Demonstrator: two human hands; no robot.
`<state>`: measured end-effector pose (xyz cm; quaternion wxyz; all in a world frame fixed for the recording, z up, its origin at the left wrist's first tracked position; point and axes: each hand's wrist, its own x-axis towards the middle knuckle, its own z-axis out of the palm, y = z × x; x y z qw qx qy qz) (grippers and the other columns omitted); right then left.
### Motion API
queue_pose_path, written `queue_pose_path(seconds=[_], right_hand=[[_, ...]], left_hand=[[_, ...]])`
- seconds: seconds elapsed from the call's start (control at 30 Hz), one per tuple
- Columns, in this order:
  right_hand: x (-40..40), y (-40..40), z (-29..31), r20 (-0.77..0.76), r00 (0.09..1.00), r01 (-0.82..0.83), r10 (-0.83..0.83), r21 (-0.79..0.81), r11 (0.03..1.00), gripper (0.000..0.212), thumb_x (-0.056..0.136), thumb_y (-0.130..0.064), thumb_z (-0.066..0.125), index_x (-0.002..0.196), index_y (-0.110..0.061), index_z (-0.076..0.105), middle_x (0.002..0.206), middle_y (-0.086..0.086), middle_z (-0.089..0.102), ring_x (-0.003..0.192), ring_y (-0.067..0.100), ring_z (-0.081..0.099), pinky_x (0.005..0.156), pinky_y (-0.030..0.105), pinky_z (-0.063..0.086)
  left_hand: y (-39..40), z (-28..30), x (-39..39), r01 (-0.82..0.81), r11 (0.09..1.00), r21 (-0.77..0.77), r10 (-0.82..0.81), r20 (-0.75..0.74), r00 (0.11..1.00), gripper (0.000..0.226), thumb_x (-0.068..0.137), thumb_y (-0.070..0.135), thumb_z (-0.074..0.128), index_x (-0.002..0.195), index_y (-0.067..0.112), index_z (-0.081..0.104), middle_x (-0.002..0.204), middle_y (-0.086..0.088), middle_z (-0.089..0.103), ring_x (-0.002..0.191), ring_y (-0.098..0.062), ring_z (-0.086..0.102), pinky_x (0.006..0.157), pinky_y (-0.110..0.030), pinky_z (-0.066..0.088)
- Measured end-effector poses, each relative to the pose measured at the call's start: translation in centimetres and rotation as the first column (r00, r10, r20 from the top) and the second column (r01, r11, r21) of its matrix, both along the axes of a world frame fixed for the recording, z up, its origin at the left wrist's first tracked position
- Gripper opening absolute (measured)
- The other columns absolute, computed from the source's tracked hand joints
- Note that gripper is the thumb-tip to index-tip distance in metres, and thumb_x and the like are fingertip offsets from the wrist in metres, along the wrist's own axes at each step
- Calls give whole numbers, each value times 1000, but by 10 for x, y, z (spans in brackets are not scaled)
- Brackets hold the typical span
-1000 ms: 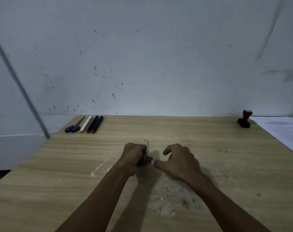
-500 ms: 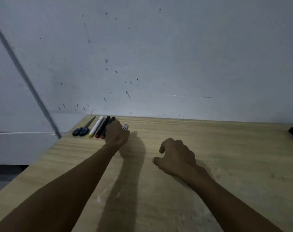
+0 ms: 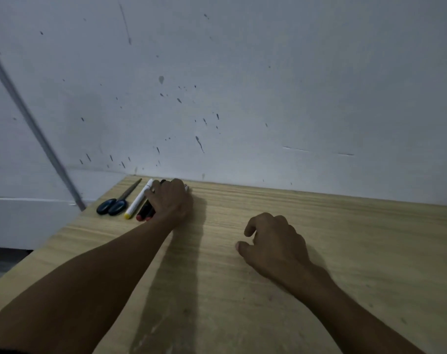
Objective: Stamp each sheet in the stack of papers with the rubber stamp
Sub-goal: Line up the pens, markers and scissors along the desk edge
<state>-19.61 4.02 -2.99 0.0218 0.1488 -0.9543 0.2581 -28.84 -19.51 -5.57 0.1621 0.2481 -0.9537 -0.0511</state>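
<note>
Neither the rubber stamp nor the stack of papers is in view. My left hand reaches to the far left corner of the wooden table, its fingers curled round a marker; only the pale tip of that marker shows past the knuckles. The hand lies right beside the row of pens. My right hand rests on the table near the middle, fingers loosely curled, holding nothing.
Along the far left edge lie black-handled scissors, a white marker with a yellow end and dark markers with red ends. A spotted white wall rises straight behind the table. The left table edge drops off near the scissors.
My left hand has carried the marker from the table's middle to the row of pens at the far left. My right hand let go and stayed. The view turned left, losing the stamp and papers.
</note>
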Motion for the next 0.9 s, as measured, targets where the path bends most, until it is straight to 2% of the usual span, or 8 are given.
queue_pose_path(seconds=[0.13, 0.23, 0.37, 0.43, 0.57, 0.7, 0.9], right_hand=[[-4, 1, -5, -8, 1000, 8, -8, -8, 1000, 32, 85, -46, 65, 109, -26, 58, 106, -5, 59, 99, 16, 56, 75, 30, 39], [-2, 5, -8, -12, 1000, 5, -5, -21, 1000, 32, 85, -45, 65, 109, -26, 59, 106, -4, 59, 99, 17, 57, 78, 31, 44], [3, 18, -5, -17, 999, 30, -31, -70, 997, 32, 82, -45, 68, 108, -26, 62, 104, -4, 61, 95, 16, 60, 80, 32, 49], [10, 29, 0, -22, 999, 45, -47, -90, 995, 32, 82, -45, 68, 108, -27, 63, 104, -5, 62, 97, 15, 59, 81, 31, 49], [28, 55, 8, -32, 997, 67, -71, -111, 992, 30, 83, -41, 69, 110, -27, 64, 102, -8, 62, 104, 14, 55, 83, 31, 48], [55, 92, 14, -40, 991, 122, -127, -119, 985, 29, 82, -39, 69, 109, -27, 65, 100, -8, 62, 99, 13, 57, 79, 31, 49], [94, 174, 18, -57, 964, 252, -260, -123, 960, 26, 83, -38, 70, 106, -27, 64, 96, -9, 59, 100, 12, 54, 81, 32, 49]], left_hand=[[1, -3, 2, 7, 1000, -16, -7, 32, 999, 29, 92, 34, 47, 105, 10, 58, 119, -16, 59, 120, -37, 43, 104, -53, 28], [5, -1, 10, 24, 999, -27, -23, 41, 999, 32, 89, 32, 49, 109, 10, 57, 124, -16, 53, 122, -38, 40, 104, -53, 27], [27, 4, 31, 115, 991, -67, -123, -117, 986, 39, 87, 33, 57, 118, 10, 54, 123, -13, 50, 118, -34, 42, 96, -49, 33], [44, 6, 47, 255, 966, -43, -257, -257, 932, 41, 87, 28, 61, 123, 7, 54, 122, -13, 51, 114, -33, 47, 91, -45, 38], [79, 10, 83, 551, 834, 18, -487, -445, 751, 38, 86, 20, 64, 121, 9, 57, 117, -5, 54, 95, -20, 58, 73, -34, 49], [125, 13, 115, 698, 715, 45, -593, -490, 639, 32, 86, 20, 64, 117, 17, 59, 115, 6, 55, 83, -8, 59, 67, -37, 54], [217, 17, 144, 819, 568, 81, -700, -475, 533, 34, 83, 31, 58, 113, 16, 63, 105, 8, 59, 74, -4, 61, 62, -38, 54]])
